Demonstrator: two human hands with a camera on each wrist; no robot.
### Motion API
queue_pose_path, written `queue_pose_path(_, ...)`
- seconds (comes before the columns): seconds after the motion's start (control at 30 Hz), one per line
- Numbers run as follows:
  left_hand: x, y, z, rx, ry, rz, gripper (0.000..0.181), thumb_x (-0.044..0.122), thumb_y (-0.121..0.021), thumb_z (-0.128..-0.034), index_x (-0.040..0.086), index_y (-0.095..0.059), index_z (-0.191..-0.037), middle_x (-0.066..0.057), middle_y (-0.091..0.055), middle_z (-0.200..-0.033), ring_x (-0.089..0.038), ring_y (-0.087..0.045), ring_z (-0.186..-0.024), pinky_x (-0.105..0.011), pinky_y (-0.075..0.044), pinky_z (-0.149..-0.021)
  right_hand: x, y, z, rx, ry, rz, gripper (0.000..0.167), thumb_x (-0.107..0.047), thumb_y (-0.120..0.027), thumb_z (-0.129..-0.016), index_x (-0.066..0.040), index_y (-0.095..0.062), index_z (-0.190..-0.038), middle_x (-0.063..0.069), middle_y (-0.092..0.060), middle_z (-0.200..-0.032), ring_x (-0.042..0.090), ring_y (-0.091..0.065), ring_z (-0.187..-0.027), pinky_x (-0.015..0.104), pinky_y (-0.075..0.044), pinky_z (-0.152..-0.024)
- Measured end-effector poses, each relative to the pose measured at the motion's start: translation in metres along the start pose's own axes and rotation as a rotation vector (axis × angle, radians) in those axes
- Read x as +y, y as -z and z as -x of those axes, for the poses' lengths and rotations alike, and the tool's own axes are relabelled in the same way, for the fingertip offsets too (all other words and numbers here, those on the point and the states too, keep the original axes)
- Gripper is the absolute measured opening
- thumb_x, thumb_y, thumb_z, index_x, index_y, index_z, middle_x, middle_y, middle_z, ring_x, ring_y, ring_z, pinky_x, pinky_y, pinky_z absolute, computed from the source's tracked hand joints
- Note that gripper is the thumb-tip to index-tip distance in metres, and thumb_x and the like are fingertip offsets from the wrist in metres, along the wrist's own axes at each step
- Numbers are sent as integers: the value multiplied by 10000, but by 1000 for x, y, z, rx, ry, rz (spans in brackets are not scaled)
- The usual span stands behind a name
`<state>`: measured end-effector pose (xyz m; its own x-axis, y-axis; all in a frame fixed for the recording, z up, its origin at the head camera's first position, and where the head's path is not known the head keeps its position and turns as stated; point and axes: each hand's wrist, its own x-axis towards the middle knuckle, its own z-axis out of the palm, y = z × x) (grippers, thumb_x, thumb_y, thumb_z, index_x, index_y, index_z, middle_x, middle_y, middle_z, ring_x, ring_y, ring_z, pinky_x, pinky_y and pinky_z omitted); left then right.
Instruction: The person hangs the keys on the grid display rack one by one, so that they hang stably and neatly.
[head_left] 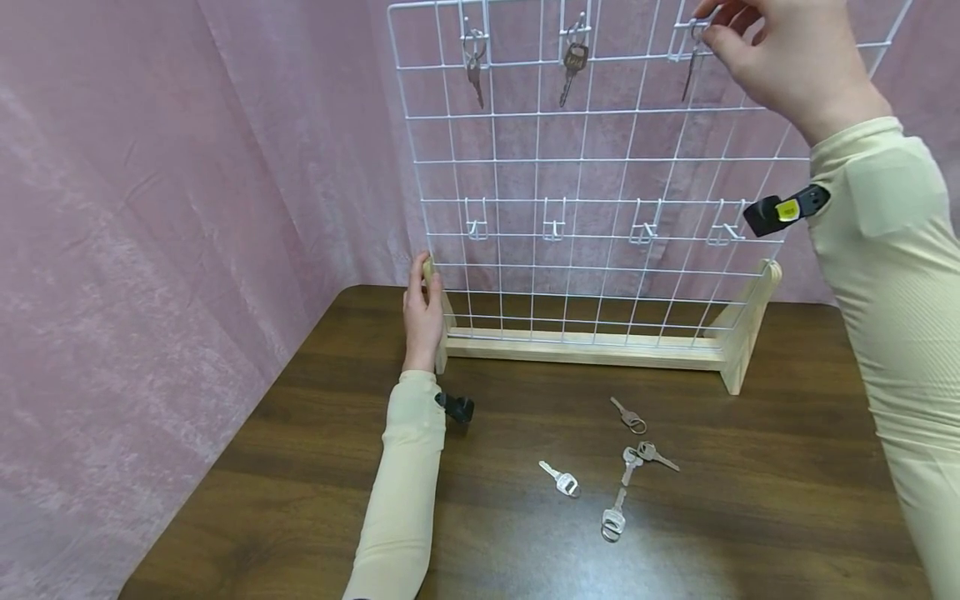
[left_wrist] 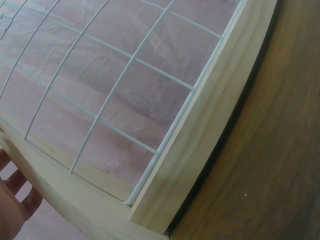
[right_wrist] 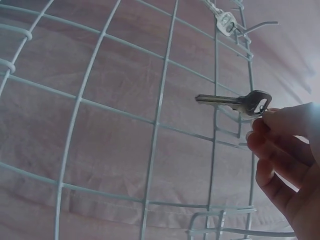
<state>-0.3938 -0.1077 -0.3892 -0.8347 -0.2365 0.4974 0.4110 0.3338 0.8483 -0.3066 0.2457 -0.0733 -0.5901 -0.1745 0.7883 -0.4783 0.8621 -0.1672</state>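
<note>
My right hand pinches the ring of a key at an upper-row hook on the white wire grid. The key dangles below the fingertips in the head view. Two other keys, one slim and one with a broad head, hang from hooks to the left. Low on the left, my left hand grips the upright wooden end of the stand, thumb and fingers on either side. In the left wrist view only some fingers show past the wood.
Several keys lie on the brown table before the stand, among them a silver key and a ringed key. A lower row of hooks, including a left one, holds no keys. Pink cloth hangs behind.
</note>
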Motion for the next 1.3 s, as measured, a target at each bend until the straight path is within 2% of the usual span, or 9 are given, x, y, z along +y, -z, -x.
queue_pose_path(0.3,1,0,0,-5,1,3,389,422,-434,-1020,420,-409,-1408,-107,-589,-1241,-272,-468,-1117,-463,-439,-863,1,-7,-2,5,-70,-41,270,-133,-525,-952,-7,-644,-1159,-390,-381,-854,-194,-394,-796,81,-314,-725)
queue_pose_path(0.5,1,-1,1,-3,0,12,385,411,-435,-1022,411,-413,-1407,-113,-589,-1231,-272,-469,-1115,-465,-446,-862,3,-11,-2,10,-58,-21,260,-112,-517,-961,-24,-656,-1162,-374,-353,-889,-190,-375,-802,79,-313,-727)
queue_pose_path(0.57,1,-1,1,-4,0,13,386,417,-432,-1021,413,-413,-1407,-113,-589,-1228,-270,-470,-1115,-466,-447,-862,3,-12,-2,14,-50,-15,262,-108,-512,-958,-23,-657,-1159,-354,-386,-917,-193,-374,-801,82,-314,-727)
queue_pose_path(0.73,1,-1,1,-1,5,15,386,423,-429,-1021,412,-413,-1406,-108,-587,-1234,-265,-470,-1127,-467,-448,-872,4,-11,-5,-25,-26,5,287,-108,-499,-951,-33,-625,-1198,-336,-406,-948,-198,-368,-800,78,-311,-740)
queue_pose_path(0.87,1,0,0,-3,0,14,392,418,-426,-1022,397,-410,-1414,-104,-584,-1245,-266,-469,-1134,-472,-450,-873,5,-6,-3,-75,-57,23,348,-150,-509,-934,-58,-579,-1262,-374,-353,-814,-191,-355,-752,94,-285,-724)
queue_pose_path(0.93,2,0,0,-4,-3,12,397,417,-425,-1023,390,-408,-1418,-100,-583,-1252,-266,-469,-1138,-474,-450,-876,5,-3,1,-73,-76,35,400,-171,-515,-925,-94,-548,-1316,-372,-346,-766,-187,-349,-727,103,-277,-709)
queue_pose_path(1.07,2,0,0,-1,-2,12,397,415,-427,-1023,388,-409,-1418,-106,-585,-1244,-270,-468,-1135,-472,-448,-875,0,0,15,-23,-78,25,468,-182,-525,-910,-157,-500,-1378,-378,-355,-747,-210,-364,-697,90,-291,-673)
queue_pose_path(1.13,1,-1,1,1,-3,18,393,412,-427,-1023,391,-411,-1416,-109,-585,-1242,-268,-468,-1135,-471,-448,-873,-3,1,24,9,-72,19,484,-182,-521,-907,-221,-491,-1388,-388,-360,-755,-222,-374,-689,90,-301,-650)
queue_pose_path(1.3,2,-3,2,3,-7,23,384,394,-434,-1025,391,-418,-1408,-116,-581,-1230,-268,-468,-1115,-466,-449,-864,-8,4,47,131,-76,-29,478,-172,-521,-902,-331,-476,-1350,-415,-384,-767,-243,-396,-672,67,-331,-627)
